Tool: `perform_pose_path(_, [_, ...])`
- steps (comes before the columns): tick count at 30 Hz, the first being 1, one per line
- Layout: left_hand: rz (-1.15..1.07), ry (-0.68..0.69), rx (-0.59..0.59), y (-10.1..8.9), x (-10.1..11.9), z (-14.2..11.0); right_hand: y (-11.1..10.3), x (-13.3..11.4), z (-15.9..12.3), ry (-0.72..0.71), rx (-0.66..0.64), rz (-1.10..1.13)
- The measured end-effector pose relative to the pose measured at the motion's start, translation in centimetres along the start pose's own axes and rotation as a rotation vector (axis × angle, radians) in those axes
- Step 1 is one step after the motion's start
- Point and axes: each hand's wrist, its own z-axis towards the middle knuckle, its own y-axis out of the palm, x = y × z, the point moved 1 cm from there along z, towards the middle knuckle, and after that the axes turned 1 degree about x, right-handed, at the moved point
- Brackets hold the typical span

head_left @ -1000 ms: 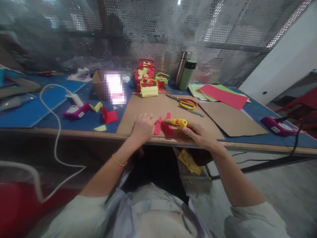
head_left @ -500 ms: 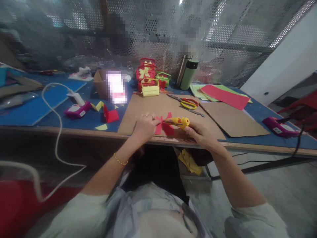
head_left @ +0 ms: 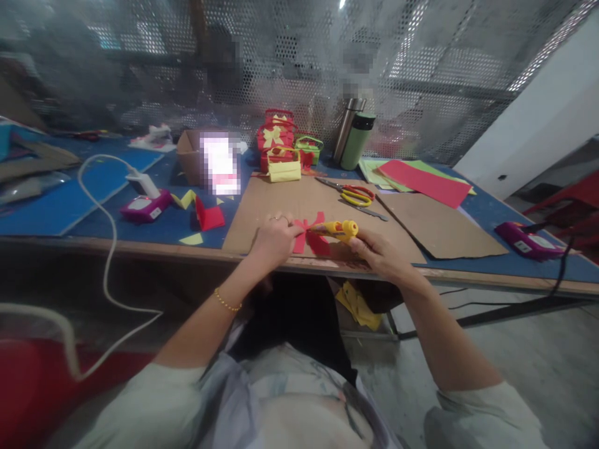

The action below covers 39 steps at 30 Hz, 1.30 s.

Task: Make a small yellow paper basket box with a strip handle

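Note:
On the cardboard sheet (head_left: 253, 206), near the table's front edge, lies a red paper bow (head_left: 319, 244). My left hand (head_left: 275, 240) rests at the bow's left side, with thumb and fingertips closed on the paper. From the right, my right hand (head_left: 381, 255) grips a yellow glue gun (head_left: 340, 229). Its tapered tip points left and meets the middle of the bow, by my left fingertips. Whether any glue is coming out is too small to see. The gun's handle is mostly hidden by my right fingers.
Behind the hands are scissors (head_left: 358, 196), a small yellow paper bag (head_left: 284, 171) and red paper bags (head_left: 275, 138). A green flask (head_left: 357, 142) stands at the back. Coloured paper (head_left: 423, 181) and another cardboard piece (head_left: 444, 227) lie right. Purple power strips (head_left: 146, 207) sit at both sides.

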Motion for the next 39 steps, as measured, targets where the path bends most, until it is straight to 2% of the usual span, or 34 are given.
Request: perform_pose_path(39, [-0.019,0.008,0.014,0.05,-0.2,-0.04,0.29,0.06,0.4,-0.019,0.001,-0.041])
